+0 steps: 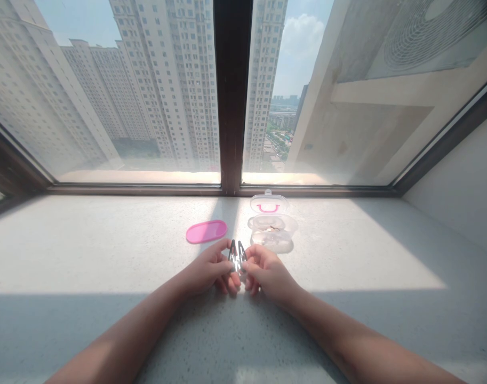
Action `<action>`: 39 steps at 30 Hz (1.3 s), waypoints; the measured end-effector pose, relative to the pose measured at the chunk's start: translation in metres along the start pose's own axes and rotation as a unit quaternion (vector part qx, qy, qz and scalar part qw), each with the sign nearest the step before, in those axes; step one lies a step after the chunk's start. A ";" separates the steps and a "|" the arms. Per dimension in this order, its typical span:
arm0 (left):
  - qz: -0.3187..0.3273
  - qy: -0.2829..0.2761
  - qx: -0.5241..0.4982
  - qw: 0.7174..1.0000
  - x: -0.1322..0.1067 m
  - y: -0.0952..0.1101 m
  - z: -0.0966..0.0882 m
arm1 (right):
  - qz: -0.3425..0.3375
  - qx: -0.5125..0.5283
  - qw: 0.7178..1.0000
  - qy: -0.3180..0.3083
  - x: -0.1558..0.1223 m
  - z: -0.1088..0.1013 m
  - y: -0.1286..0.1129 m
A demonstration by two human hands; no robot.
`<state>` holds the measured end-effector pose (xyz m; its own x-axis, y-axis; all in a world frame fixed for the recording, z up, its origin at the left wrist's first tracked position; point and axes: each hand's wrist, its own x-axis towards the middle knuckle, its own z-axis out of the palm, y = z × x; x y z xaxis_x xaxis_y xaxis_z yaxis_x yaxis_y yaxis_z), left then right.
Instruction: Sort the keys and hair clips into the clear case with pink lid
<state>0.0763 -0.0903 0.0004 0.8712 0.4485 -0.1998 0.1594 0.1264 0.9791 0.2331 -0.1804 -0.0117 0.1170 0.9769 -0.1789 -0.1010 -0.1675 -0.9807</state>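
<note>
Two dark snap hair clips stand upright side by side between my hands, a narrow gap apart. My left hand (216, 268) pinches the left hair clip (232, 253) between thumb and forefinger. The right hair clip (241, 253) is held the same way by my right hand (267, 272). Just beyond my right hand sits a clear plastic box (272, 234) with its lid raised, a pink handle (268, 208) on the lid. Something small and brownish lies in the box; its kind is unclear. Behind my left hand lies a flat pink oval tray (206, 232).
Everything rests on a pale speckled windowsill (107, 240), partly in sun and partly in shadow. A dark window frame (231, 106) with glass panes rises behind it, and a white wall (463, 176) borders the right side. Tall buildings show outside.
</note>
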 end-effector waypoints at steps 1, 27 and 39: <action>0.000 0.000 0.000 1.000 0.000 0.000 0.000 | 0.002 -0.001 1.000 -0.003 0.000 0.000 0.000; -0.001 0.005 0.019 1.000 0.001 -0.002 -0.001 | -0.019 0.033 0.998 -0.042 0.000 -0.002 0.002; -0.015 0.007 0.017 1.000 0.000 0.002 0.001 | 0.003 0.056 0.997 -0.052 0.001 -0.005 0.001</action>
<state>0.0770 -0.0910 0.0025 0.8593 0.4570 -0.2298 0.2015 0.1106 0.9732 0.2377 -0.1804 -0.0134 0.0136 0.9853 -0.1701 -0.2114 -0.1634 -0.9636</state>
